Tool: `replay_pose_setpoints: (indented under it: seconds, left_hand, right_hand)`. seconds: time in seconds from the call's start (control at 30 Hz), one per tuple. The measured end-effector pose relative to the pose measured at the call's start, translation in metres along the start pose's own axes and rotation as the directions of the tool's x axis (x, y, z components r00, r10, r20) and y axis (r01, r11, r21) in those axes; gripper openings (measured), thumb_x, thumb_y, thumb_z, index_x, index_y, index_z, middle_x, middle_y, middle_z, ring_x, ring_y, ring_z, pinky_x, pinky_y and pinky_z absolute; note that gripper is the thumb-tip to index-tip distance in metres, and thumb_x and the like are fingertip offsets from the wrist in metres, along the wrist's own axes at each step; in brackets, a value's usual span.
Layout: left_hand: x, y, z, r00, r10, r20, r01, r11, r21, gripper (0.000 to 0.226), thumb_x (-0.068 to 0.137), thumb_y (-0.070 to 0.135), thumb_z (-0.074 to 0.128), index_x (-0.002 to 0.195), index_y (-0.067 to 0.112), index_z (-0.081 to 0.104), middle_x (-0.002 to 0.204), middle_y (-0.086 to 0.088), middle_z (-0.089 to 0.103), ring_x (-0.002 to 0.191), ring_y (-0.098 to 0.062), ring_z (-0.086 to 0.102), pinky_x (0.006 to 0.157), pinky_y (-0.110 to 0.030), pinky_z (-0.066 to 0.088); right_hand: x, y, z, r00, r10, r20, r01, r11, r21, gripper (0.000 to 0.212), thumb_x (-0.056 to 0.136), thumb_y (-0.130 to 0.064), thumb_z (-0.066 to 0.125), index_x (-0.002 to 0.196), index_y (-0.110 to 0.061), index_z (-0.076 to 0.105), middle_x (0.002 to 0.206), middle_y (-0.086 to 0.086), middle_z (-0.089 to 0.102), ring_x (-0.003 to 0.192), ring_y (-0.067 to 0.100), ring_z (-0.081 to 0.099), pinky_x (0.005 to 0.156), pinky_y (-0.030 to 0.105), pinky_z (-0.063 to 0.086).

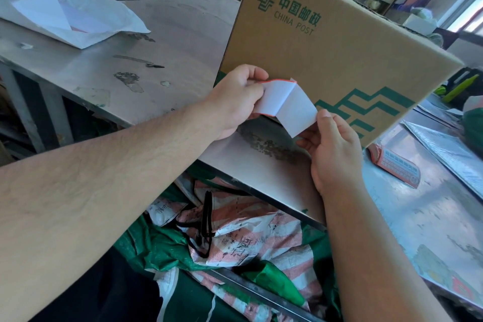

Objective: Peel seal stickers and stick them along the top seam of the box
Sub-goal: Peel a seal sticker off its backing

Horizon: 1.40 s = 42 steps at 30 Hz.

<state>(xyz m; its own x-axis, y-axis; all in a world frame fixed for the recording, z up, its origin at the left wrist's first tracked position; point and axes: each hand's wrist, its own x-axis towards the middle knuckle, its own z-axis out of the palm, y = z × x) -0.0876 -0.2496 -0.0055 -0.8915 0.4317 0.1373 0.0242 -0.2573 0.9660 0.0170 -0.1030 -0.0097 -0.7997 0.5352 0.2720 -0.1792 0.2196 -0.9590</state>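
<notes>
A brown cardboard box (326,42) printed with a green China Post logo stands on the metal table (162,42), its front face towards me. In front of its lower edge I hold a white seal sticker (285,106) with a thin red border, folded at a crease. My left hand (235,102) pinches its left end near the red edge. My right hand (332,149) pinches the lower right end of the white backing. The sticker's printed side is turned away from me.
White paper sheets and envelopes (65,13) lie at the table's far left. A small red-and-white sticker pack (397,165) rests on the table to the right of the box. Green and striped woven sacks (235,238) fill the gap below the table edge. Shelves stand behind the box.
</notes>
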Motion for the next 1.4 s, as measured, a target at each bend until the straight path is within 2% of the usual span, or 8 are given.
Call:
replay_pose_setpoints:
  seconds: [0.13,0.27,0.4,0.53,0.67,1.13,1.3,1.4]
  left_hand:
    - [-0.003,0.002,0.0,1.0,0.008,-0.008,-0.008,1.0,-0.029,0.019,0.09,0.019,0.044,0.094,0.025,0.062,0.108,-0.002,0.072,0.104,-0.027,0.061,0.077,-0.037,0.044]
    - [-0.007,0.005,0.001,0.998,0.005,0.057,-0.01,0.996,0.09,0.027,0.092,0.05,0.053,0.099,0.025,0.06,0.097,0.001,0.06,0.087,-0.015,0.057,0.071,-0.027,0.041]
    - [-0.005,0.002,0.001,0.996,0.085,0.016,-0.086,0.99,0.108,0.017,0.093,0.023,0.066,0.104,0.019,0.053,0.097,0.003,0.058,0.081,-0.007,0.058,0.058,-0.014,0.045]
    - [-0.004,0.001,-0.001,0.981,0.173,-0.092,-0.167,0.984,0.065,0.019,0.088,0.031,0.071,0.096,0.024,0.054,0.095,0.003,0.058,0.085,-0.013,0.059,0.067,-0.024,0.05]
    - [-0.003,0.002,-0.002,0.961,0.217,-0.173,-0.192,0.97,0.148,0.003,0.096,0.033,0.055,0.094,0.031,0.057,0.093,0.011,0.057,0.085,-0.01,0.054,0.069,-0.027,0.044]
    - [-0.01,0.005,-0.001,0.957,0.259,-0.133,-0.244,0.963,0.117,0.031,0.106,0.019,0.033,0.104,0.021,0.064,0.08,0.0,0.059,0.066,-0.01,0.057,0.07,-0.029,0.056]
    - [-0.014,0.009,-0.002,0.958,0.285,-0.031,-0.275,0.944,0.181,0.047,0.082,0.06,0.064,0.113,0.027,0.055,0.081,0.004,0.051,0.068,-0.009,0.049,0.068,-0.025,0.042]
    - [-0.02,0.009,-0.003,0.938,0.325,0.118,-0.342,0.922,0.18,0.043,0.074,0.037,0.083,0.108,0.027,0.058,0.063,0.004,0.033,0.057,-0.012,0.031,0.06,-0.016,0.035]
  right_hand:
    - [-0.001,0.0,0.001,0.998,-0.018,0.058,0.021,0.999,-0.045,0.027,0.093,-0.033,0.051,0.075,-0.023,0.069,0.078,0.001,0.07,0.078,0.023,0.065,0.07,0.04,0.049]
    - [0.0,0.001,0.0,0.997,-0.018,0.079,0.022,0.998,-0.051,0.026,0.094,-0.032,0.051,0.078,-0.021,0.069,0.082,0.005,0.07,0.08,0.025,0.065,0.072,0.042,0.051]
    - [-0.001,0.0,0.001,0.998,-0.033,0.06,0.036,0.998,-0.046,0.028,0.094,-0.031,0.052,0.074,-0.023,0.07,0.077,0.0,0.068,0.077,0.021,0.063,0.07,0.037,0.049]
    - [-0.002,-0.001,0.0,0.999,-0.039,0.019,0.04,0.998,-0.039,0.029,0.094,-0.031,0.051,0.072,-0.023,0.069,0.077,0.0,0.066,0.076,0.019,0.06,0.069,0.034,0.047]
    - [-0.001,-0.005,-0.002,0.994,0.005,-0.109,0.001,0.998,0.058,0.036,0.093,-0.028,0.05,0.064,-0.028,0.071,0.078,0.003,0.066,0.08,0.025,0.06,0.067,0.036,0.046]
    - [-0.003,-0.009,-0.004,0.973,-0.033,-0.229,0.067,0.988,0.142,0.02,0.089,-0.018,0.045,0.075,-0.018,0.059,0.063,0.0,0.06,0.061,0.019,0.058,0.056,0.03,0.043]
    - [-0.004,-0.011,-0.003,0.973,-0.054,-0.225,0.081,0.99,0.116,0.015,0.085,-0.021,0.046,0.08,-0.018,0.061,0.061,-0.004,0.06,0.06,0.017,0.058,0.054,0.029,0.044]
    - [-0.006,-0.012,-0.002,0.972,-0.058,-0.229,0.082,0.992,0.097,0.017,0.086,-0.018,0.045,0.081,-0.019,0.061,0.06,-0.009,0.061,0.06,0.014,0.058,0.054,0.028,0.044]
